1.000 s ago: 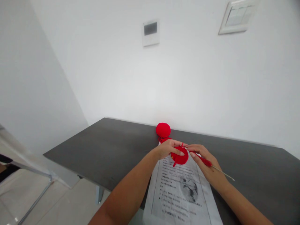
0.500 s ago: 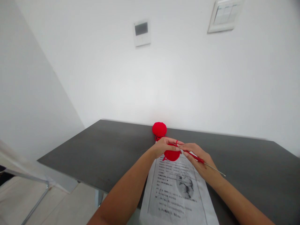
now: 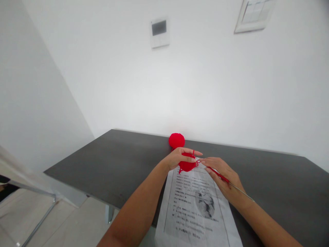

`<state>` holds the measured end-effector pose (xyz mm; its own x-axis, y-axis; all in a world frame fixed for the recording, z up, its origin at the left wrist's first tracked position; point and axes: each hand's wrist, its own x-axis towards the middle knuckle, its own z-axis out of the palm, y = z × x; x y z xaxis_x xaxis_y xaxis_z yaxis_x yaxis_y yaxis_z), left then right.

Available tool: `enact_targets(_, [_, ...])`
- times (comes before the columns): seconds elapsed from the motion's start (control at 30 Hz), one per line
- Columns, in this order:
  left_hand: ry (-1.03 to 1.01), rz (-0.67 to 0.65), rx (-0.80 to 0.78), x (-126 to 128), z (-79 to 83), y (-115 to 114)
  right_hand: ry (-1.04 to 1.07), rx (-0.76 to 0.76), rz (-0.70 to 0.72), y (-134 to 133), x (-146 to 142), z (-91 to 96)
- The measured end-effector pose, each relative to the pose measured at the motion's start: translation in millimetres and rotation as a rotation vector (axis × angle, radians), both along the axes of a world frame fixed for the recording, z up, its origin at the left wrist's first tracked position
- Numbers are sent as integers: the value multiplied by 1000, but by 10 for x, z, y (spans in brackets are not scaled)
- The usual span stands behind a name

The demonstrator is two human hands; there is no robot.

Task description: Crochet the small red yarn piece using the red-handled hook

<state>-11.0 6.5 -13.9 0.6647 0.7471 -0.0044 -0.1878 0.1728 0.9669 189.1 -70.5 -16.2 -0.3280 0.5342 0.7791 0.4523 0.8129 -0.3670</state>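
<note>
My left hand (image 3: 180,156) pinches a small round red crochet piece (image 3: 187,166), with a strand of red yarn looped round its outstretched index finger. A short yarn tail hangs from the piece's lower left. In my right hand (image 3: 221,170) lies a crochet hook (image 3: 218,174) with a red grip, its thin metal shaft running back over the wrist. The hook's working tip is too small to make out near a loose red loop (image 3: 197,162) between the hands. Behind my left hand, a red yarn ball (image 3: 177,140) sits at the table's back edge.
A printed sheet (image 3: 190,219) with text and a grey picture lies under my hands, reaching over the front edge of the dark table (image 3: 102,164). The white wall behind carries a panel (image 3: 159,33) and a switch plate (image 3: 254,15). Metal legs (image 3: 41,219) show at lower left.
My hands have drawn slightly apart, and a loose red loop now shows between them. My right hand with the hook has shifted a little to the right. The view has tilted slightly.
</note>
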Motion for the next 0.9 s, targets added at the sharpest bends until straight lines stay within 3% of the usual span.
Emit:
enact_targets(0.57, [57,-129,1,-144,70,34,139,-230,76,-10,18,24])
enact_targets(0.9, [109,-179,-13,-179,90,38,153,-243,110,-16,13,45])
